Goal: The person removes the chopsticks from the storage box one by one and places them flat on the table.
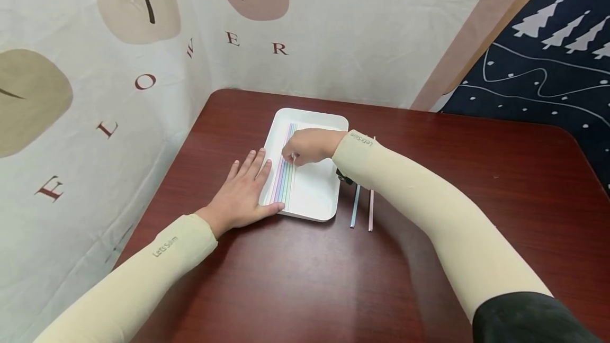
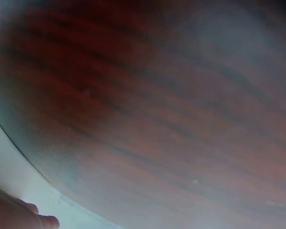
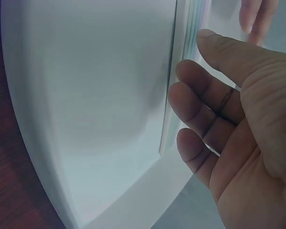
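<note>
A white tray (image 1: 316,189) holds a row of pastel straws (image 1: 283,181) lying side by side along its left part. My left hand (image 1: 240,195) is spread at the tray's near left corner, fingers over the left rim and thumb along the near edge. Above the straws is my right hand (image 1: 310,144), fingers bent downward. In the right wrist view, the right hand (image 3: 248,119) has thumb and fingertips apart, beside the straws (image 3: 194,28), with no straw seen gripped between them. Whether the fingertips touch the row is unclear.
On the dark red table (image 1: 295,279), a blue straw (image 1: 355,208) and a pink straw (image 1: 371,210) lie right of the tray, partly hidden under the right forearm. A printed cloth (image 1: 333,41) hangs behind and left of the table.
</note>
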Available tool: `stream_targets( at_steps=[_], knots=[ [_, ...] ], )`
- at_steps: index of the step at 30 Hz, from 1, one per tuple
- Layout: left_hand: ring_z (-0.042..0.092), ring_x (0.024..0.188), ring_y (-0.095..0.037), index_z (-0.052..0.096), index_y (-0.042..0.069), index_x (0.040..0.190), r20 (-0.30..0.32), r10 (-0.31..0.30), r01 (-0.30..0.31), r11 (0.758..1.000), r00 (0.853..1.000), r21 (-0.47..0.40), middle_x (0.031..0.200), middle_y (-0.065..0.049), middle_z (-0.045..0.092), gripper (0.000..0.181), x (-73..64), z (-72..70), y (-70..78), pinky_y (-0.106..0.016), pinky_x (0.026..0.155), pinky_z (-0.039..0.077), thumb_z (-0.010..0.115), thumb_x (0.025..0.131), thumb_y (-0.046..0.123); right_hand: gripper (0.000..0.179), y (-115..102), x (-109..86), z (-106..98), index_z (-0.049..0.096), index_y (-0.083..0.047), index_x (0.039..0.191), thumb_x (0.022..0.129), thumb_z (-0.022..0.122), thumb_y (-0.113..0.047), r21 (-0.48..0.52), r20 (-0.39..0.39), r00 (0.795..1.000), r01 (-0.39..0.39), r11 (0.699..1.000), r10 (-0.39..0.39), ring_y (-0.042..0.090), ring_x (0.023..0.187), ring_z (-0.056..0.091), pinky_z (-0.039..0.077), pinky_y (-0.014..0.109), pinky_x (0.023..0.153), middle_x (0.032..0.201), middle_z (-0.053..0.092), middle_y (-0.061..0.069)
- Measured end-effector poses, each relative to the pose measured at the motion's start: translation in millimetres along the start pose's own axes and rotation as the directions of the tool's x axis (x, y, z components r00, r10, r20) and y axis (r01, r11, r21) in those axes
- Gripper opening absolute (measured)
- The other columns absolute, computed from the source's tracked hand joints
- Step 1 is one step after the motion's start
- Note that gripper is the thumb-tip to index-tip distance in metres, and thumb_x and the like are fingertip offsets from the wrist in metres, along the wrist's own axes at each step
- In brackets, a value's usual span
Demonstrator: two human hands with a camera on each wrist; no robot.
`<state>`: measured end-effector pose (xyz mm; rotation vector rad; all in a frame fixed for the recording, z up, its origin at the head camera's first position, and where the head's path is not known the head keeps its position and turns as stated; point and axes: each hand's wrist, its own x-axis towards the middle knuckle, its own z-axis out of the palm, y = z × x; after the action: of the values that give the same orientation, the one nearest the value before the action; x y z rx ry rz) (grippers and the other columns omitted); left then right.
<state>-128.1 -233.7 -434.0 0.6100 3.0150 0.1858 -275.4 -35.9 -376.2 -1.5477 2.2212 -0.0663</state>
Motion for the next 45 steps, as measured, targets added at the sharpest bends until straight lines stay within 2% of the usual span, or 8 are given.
stream_targets(
  at_steps=[15,29,36,45],
  knots=[
    [0.001,0.151,-0.034,0.025,0.0,0.156,-0.011,0.002,-0.002,1.0,1.0,0.006,0.165,-0.016,0.003,0.108,-0.4,-0.3,0.0,-0.061,0.115,0.009,0.039,0.086,0.082,0.008,3,5.0,6,0.067,-0.012,0.098,0.097,0.061,-0.007,-0.023,0.009,1.0,-0.014,1.0,0.015,0.018,0.083,0.054,0.043,0.029,0.079,0.089,0.063,0.001],
    [0.0,0.151,-0.034,0.025,0.0,0.156,-0.004,-0.001,0.001,1.0,1.0,0.01,0.165,-0.015,0.002,0.109,0.4,0.2,0.2,-0.061,0.115,0.009,0.039,0.085,0.082,0.007,6,1.2,13,0.067,-0.014,0.1,0.096,0.064,-0.01,-0.029,0.033,0.999,-0.037,0.999,0.038,0.018,0.084,0.054,0.043,0.03,0.079,0.092,0.065,0.001],
    [0.0,0.151,-0.033,0.025,0.0,0.156,-0.007,-0.001,0.001,1.0,1.0,0.009,0.165,-0.015,0.001,0.109,0.1,0.1,0.0,-0.06,0.115,0.009,0.039,0.086,0.082,0.005,10,-2.4,12,0.067,-0.014,0.101,0.096,0.066,-0.013,-0.045,0.011,1.0,-0.028,0.999,0.028,0.018,0.082,0.054,0.044,0.03,0.078,0.091,0.064,0.0],
    [0.0,0.151,-0.033,0.025,0.001,0.156,-0.008,-0.001,0.001,1.0,1.0,0.011,0.165,-0.015,0.001,0.109,-0.3,1.1,-0.9,-0.06,0.116,0.009,0.039,0.086,0.082,0.008,10,-10.1,10,0.067,-0.015,0.1,0.096,0.063,-0.009,-0.044,-0.009,0.999,-0.035,0.998,0.035,0.018,0.078,0.053,0.043,0.029,0.074,0.087,0.065,-0.001]
  ],
)
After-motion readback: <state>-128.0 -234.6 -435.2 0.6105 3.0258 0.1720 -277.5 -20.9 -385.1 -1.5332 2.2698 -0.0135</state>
